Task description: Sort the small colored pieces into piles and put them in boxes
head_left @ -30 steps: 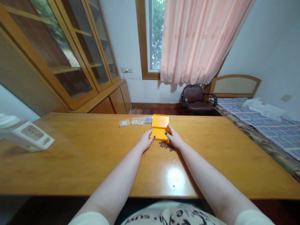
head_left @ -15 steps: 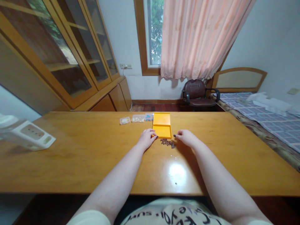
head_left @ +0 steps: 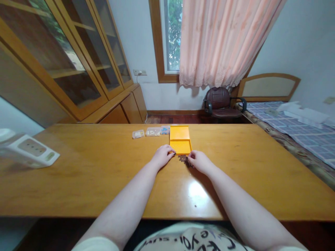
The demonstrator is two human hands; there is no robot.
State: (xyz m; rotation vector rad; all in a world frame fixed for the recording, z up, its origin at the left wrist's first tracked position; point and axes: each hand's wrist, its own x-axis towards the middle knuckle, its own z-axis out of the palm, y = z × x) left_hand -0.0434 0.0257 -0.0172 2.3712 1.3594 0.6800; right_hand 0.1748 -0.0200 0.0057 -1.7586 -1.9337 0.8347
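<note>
A yellow plastic box (head_left: 180, 146) lies opened out on the table, its lid part (head_left: 179, 132) toward the far side. My left hand (head_left: 163, 155) rests at the near left corner of the box, its fingers bent round the edge and the thumb at the front. Just in front of the box is a small heap of brown pieces (head_left: 182, 158), puzzle-like but too small to make out well. Over the right part of that heap is my right hand (head_left: 199, 161), fingertips pinched together among the pieces. What sits between those fingertips is hidden.
Clear containers with white pieces (head_left: 153, 131), with blue pieces (head_left: 164, 130) and with pale contents (head_left: 138, 134) stand left of the box. A white and clear plastic dispenser (head_left: 34, 151) is at the table's left. A dark speck (head_left: 195, 206) lies near the front edge.
My right hand has moved left and slightly nearer, from the right of the yellow box onto the brown heap. My left hand stays at the box's corner.
</note>
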